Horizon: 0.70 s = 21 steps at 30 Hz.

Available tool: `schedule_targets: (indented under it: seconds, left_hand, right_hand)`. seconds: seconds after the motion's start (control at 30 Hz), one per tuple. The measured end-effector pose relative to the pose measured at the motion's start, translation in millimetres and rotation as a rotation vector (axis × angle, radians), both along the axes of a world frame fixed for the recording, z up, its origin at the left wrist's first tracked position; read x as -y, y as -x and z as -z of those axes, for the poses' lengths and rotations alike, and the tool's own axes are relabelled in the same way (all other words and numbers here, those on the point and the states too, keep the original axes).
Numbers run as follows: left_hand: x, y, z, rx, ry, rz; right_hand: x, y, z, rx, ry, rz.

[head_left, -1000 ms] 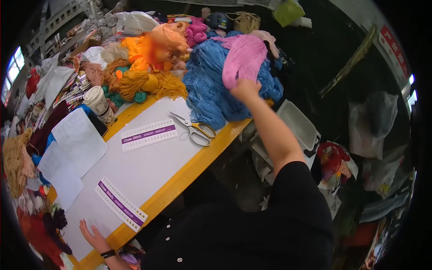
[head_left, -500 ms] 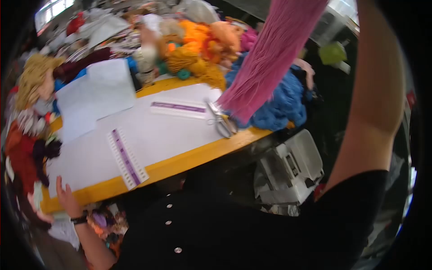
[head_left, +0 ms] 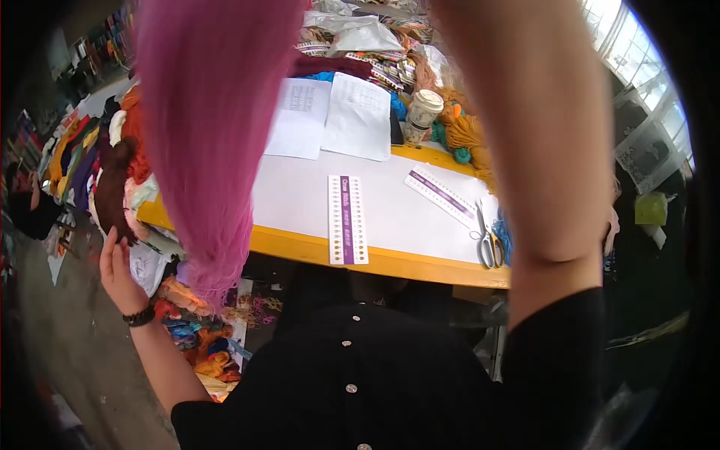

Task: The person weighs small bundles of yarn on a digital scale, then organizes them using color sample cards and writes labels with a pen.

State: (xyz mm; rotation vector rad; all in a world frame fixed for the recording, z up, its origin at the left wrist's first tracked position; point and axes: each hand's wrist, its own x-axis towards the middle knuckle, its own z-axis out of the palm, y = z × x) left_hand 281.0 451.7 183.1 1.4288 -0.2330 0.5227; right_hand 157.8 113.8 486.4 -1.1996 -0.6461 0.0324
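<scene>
A long bundle of pink thread (head_left: 214,135) hangs from above on the left of centre, close to the camera. My right arm reaches up past the top edge, so my right hand is out of view. At the lower left, my left hand (head_left: 116,266) has its fingers spread, beside a dark brown hank (head_left: 115,180) at the table's end. White cards with purple strips (head_left: 348,220) (head_left: 442,196) lie on the white table sheet. Scissors (head_left: 486,238) lie near the front right edge.
Two paper sheets (head_left: 358,116) and a patterned cup (head_left: 424,112) stand further back, before piled yarn and plastic bags. Another person (head_left: 34,210) is at the far left. Coloured yarn (head_left: 214,360) lies below the table edge.
The view has turned left. The pink thread has moved from right of centre, over the scissors, to the left side. My left hand is now nearer the brown hank.
</scene>
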Motion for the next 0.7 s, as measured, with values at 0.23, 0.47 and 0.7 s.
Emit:
schedule_targets:
  seconds: [0.23, 0.47, 0.7]
  left_hand:
    - [23.8, 65.4, -12.8, -0.151, 0.064, 0.142]
    - [78.2, 100.1, 80.1, -0.429, 0.357, 0.542]
    - [113.2, 66.6, 47.4, -0.51, 0.448, 0.978]
  right_hand:
    - [-116.7, -51.9, 168.2, -0.333, -0.175, -0.069]
    - [-114.5, -29.2, 279.9, -0.613, 0.3, -0.043]
    - [-62.1, -26.7, 304.4, -0.331, 0.626, -0.007]
